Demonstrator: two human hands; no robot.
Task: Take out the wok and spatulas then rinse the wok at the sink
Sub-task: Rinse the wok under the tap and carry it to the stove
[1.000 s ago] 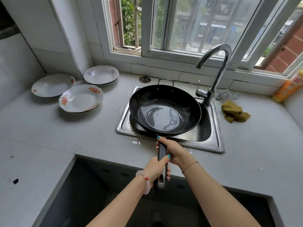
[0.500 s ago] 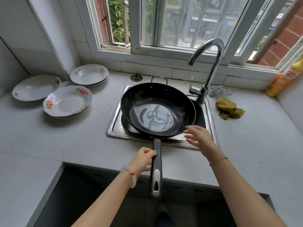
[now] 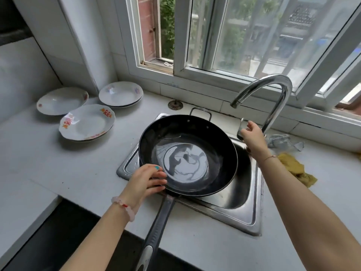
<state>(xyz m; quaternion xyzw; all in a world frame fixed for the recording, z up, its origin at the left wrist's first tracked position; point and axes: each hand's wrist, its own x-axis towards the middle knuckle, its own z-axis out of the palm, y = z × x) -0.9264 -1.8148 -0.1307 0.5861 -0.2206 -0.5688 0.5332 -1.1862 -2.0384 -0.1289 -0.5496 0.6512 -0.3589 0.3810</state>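
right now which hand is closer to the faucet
Right. The right hand is at the base of the faucet, fingers on its lever. The left hand rests on the near-left rim of the wok, across the sink from the faucet.

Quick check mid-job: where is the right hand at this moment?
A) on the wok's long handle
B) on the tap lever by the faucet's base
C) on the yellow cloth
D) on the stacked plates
B: the right hand holds the tap lever at the foot of the faucet, away from the wok resting over the sink.
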